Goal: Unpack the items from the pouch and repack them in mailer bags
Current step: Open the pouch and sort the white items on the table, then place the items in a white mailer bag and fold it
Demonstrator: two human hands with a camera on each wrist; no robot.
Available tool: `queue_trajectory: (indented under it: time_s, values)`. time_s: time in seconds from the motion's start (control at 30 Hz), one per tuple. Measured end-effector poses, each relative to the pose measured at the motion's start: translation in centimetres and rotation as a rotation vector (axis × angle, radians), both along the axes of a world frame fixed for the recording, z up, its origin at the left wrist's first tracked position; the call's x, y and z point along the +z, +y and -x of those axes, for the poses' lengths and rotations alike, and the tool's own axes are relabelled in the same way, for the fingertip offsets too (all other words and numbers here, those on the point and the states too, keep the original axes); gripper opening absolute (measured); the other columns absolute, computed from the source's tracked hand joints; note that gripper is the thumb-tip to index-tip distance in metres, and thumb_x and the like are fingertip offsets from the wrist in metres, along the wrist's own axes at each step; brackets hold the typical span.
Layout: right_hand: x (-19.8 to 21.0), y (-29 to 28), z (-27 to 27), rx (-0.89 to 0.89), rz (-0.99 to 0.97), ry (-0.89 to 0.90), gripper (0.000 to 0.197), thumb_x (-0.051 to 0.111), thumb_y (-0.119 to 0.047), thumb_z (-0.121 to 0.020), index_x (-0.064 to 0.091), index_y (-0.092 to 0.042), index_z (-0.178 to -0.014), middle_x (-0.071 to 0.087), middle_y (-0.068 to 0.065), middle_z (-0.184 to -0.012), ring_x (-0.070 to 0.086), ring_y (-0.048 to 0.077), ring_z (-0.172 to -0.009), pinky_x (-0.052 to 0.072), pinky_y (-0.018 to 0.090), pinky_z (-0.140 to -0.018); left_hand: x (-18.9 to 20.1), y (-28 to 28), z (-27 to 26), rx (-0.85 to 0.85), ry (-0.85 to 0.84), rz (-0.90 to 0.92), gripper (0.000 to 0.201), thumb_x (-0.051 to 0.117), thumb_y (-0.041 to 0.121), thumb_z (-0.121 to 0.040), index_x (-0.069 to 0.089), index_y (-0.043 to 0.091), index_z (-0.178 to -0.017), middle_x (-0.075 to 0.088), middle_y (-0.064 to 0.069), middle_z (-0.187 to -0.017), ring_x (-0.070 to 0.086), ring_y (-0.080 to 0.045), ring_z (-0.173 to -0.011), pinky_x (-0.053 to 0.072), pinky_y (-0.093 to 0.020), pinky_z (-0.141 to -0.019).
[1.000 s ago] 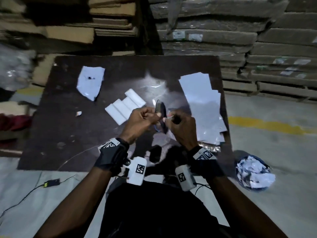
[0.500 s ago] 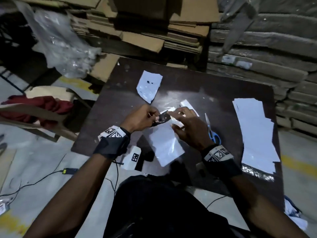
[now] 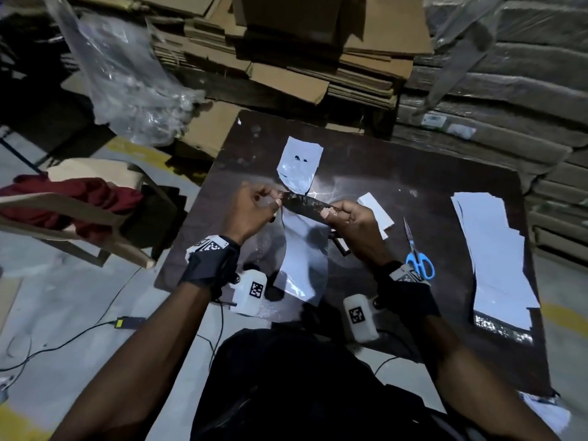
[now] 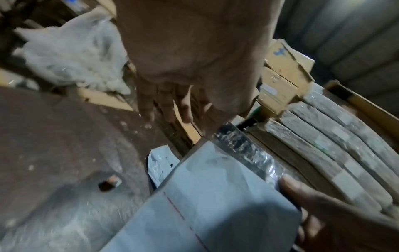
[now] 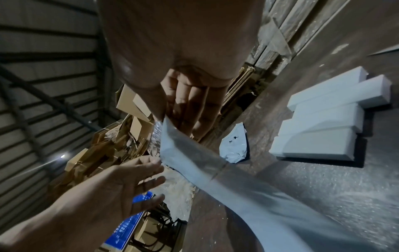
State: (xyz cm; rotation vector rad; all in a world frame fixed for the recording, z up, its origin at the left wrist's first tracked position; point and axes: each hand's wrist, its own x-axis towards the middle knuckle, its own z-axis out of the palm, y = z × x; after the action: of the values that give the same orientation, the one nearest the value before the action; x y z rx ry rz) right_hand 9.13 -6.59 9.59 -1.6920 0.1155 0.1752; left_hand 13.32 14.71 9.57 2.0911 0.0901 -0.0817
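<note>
Pale grey-white mailer bag (image 3: 302, 249) at frame centre, dark glossy strip along its top, thin red dashed line across it. Blue-handled scissors (image 3: 419, 261) right of centre. White boxes (image 5: 321, 119). Dark brown table (image 3: 397, 173). Red cloth (image 3: 70, 202) at left. Tan cardboard (image 3: 286, 52) up top.

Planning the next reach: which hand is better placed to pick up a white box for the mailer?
Right, probably. The right hand pinches the mailer flap just beside the boxes; the left hand, pinching the other end, is farther away.
</note>
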Motion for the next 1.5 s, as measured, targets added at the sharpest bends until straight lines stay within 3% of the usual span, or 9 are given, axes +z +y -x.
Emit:
queue_trajectory:
  time_s: [0.13, 0.27, 0.57, 0.63, 0.87, 1.03, 1.17, 1.3, 1.5]
  values:
    - [0.7, -0.5, 0.1, 0.001, -0.071, 0.043, 0.004, 0.057, -0.009, -0.096, 0.059, -0.008, -0.092, 0.058, 0.007, -0.074, 0.058, 0.005, -0.057, 0.05, 0.02, -0.055, -0.4, -1.7, 0.4, 0.088, 0.114, 0.254, 0.016, 0.078, 0.032, -0.08, 0.065, 0.024, -0.081, 0.061, 0.01, -0.075, 0.056, -0.01, -0.065, 0.046, -0.027, -0.061]
    - [0.8, -1.1, 0.0, 0.062, -0.115, 0.062, 0.006, 0.055, -0.011, -0.097, 0.058, -0.012, -0.092, 0.066, 0.005, -0.075, 0.063, 0.009, -0.062, 0.053, 0.023, -0.057, 0.3, -4.2, 1.5, 0.094, 0.46, 0.435, 0.057, 0.081, 0.043, -0.077, 0.048, 0.016, -0.115, 0.065, -0.007, -0.079, 0.054, -0.012, -0.049, 0.049, -0.025, -0.046]
    - [-1.0, -3.1, -0.7, 0.039, 0.002, 0.052, 0.014, 0.059, -0.025, -0.095, 0.06, -0.018, -0.082, 0.066, 0.024, -0.085, 0.063, 0.025, -0.074, 0.056, 0.041, -0.062, 0.2, -5.8, 1.9, 0.258, 0.444, 0.518, 0.039, 0.063, -0.01, -0.082, 0.049, 0.016, -0.107, 0.07, -0.018, -0.091, 0.065, -0.021, -0.058, 0.056, -0.031, -0.052]
    - [-1.4, -3.1, -1.0, 0.031, 0.025, 0.044, 0.014, 0.063, -0.032, -0.09, 0.06, -0.018, -0.085, 0.066, 0.027, -0.084, 0.064, 0.027, -0.072, 0.056, 0.053, -0.068, 0.2, -5.8, 1.8, 0.262, 0.421, 0.478, 0.037, 0.063, -0.009, -0.081, 0.051, 0.018, -0.102, 0.07, -0.018, -0.093, 0.066, -0.022, -0.061, 0.056, -0.034, -0.058]
    - [-0.9, -2.6, -1.3, 0.243, 0.067, -0.003, 0.036, 0.081, -0.017, -0.078, 0.064, -0.006, -0.108, 0.073, 0.01, -0.092, 0.069, 0.017, -0.075, 0.056, 0.031, -0.069, 0.4, -7.2, 2.3, 0.213, 0.37, 0.309, 0.009, 0.06, 0.007, -0.084, 0.064, 0.015, -0.085, 0.065, -0.009, -0.075, 0.06, -0.021, -0.057, 0.055, -0.038, -0.058]
    - [-1.4, -2.1, -1.6, 0.239, -0.002, 0.007, 0.018, 0.078, -0.005, -0.078, 0.069, 0.001, -0.092, 0.067, 0.029, -0.084, 0.057, 0.02, -0.063, 0.046, 0.021, -0.057, 0.3, -6.4, 2.6, 0.188, 0.373, 0.274, 0.017, 0.06, 0.0, -0.082, 0.065, 0.016, -0.082, 0.067, -0.012, -0.073, 0.062, -0.025, -0.058, 0.057, -0.046, -0.068]
    - [-1.8, -2.3, -1.8, 0.056, -0.042, 0.034, 0.008, 0.071, -0.005, -0.082, 0.064, -0.007, -0.087, 0.059, 0.011, -0.075, 0.056, 0.02, -0.061, 0.05, 0.027, -0.053, 0.4, -5.2, 2.8, 0.249, 0.326, 0.307, 0.031, 0.069, -0.006, -0.082, 0.05, 0.014, -0.099, 0.064, -0.011, -0.076, 0.064, -0.028, -0.066, 0.056, -0.054, -0.075]
    - [-2.5, -2.5, -1.6, 0.009, -0.024, -0.042, 0.017, 0.06, 0.001, -0.085, 0.057, -0.015, -0.087, 0.055, 0.001, -0.084, 0.066, 0.022, -0.066, 0.06, 0.039, -0.06, 0.8, -4.4, 2.7, 0.284, 0.256, 0.265, 0.044, 0.075, -0.002, -0.08, 0.039, 0.019, -0.095, 0.055, -0.008, -0.069, 0.058, -0.023, -0.056, 0.053, -0.045, -0.068]
    - [-2.2, -2.9, -1.1, 0.174, 0.03, 0.014, 0.043, 0.073, -0.008, -0.079, 0.058, -0.01, -0.119, 0.064, 0.008, -0.078, 0.063, 0.015, -0.061, 0.059, 0.034, -0.058, 2.6, -6.1, 1.2, 0.009, 0.169, -0.103, 0.024, 0.079, 0.006, -0.074, 0.06, 0.02, -0.074, 0.059, 0.003, -0.062, 0.061, -0.022, -0.059, 0.054, -0.038, -0.064]
